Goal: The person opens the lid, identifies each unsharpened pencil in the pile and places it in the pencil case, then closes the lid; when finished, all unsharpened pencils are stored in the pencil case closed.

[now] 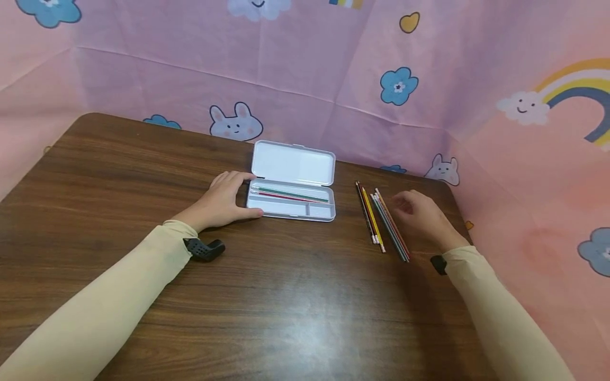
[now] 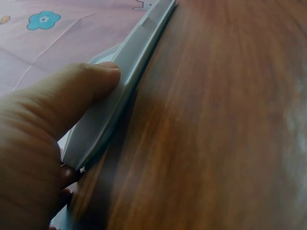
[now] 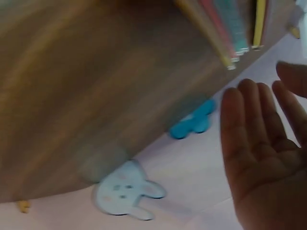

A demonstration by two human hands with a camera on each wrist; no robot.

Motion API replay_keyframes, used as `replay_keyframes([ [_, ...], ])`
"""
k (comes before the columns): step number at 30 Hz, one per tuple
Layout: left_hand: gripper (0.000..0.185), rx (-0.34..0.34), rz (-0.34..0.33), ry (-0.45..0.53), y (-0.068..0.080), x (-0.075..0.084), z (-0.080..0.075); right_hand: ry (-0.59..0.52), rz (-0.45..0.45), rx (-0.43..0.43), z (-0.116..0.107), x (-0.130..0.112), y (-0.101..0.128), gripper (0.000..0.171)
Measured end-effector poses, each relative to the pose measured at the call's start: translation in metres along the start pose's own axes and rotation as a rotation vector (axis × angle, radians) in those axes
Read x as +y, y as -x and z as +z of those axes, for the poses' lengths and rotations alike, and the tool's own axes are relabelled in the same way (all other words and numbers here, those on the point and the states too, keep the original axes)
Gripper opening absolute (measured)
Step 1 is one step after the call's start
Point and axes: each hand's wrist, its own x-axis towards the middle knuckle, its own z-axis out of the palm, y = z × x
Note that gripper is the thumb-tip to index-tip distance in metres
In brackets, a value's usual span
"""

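A white pencil case point(image 1: 293, 164) lies with its lid folded back on the brown table. Inside its long compartment are a green pencil point(image 1: 290, 193) and a red pencil point(image 1: 277, 196). My left hand point(image 1: 220, 202) holds the case's left end, the thumb point(image 2: 98, 79) along the front wall and the other fingers round the far side. Right of the case lie several loose pencils in two loose groups, one with a yellow pencil point(image 1: 371, 216), the other with a green pencil point(image 1: 387, 222). Just right of them hovers my right hand point(image 1: 421, 216), holding nothing, its fingers extended in the right wrist view.
The table point(image 1: 267, 296) is dark wood-grained. A pink cloth point(image 1: 305, 69) with printed rabbits, flowers and clouds hangs behind it and along its right side. The opened lid stands close to the back edge.
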Motion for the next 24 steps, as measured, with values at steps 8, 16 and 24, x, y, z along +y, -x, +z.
replay_keyframes([
  [8,0.096,-0.004,-0.008,-0.011,0.0,-0.002,0.0,-0.077,0.16,-0.103,0.01,0.028,0.021,0.031],
  [16,0.094,-0.007,-0.006,-0.003,0.001,-0.001,-0.001,-0.269,0.258,-0.156,0.018,0.03,0.027,0.035],
  [24,0.094,-0.001,-0.003,-0.009,-0.001,0.0,0.0,-0.304,0.252,-0.151,0.021,0.029,0.025,0.032],
])
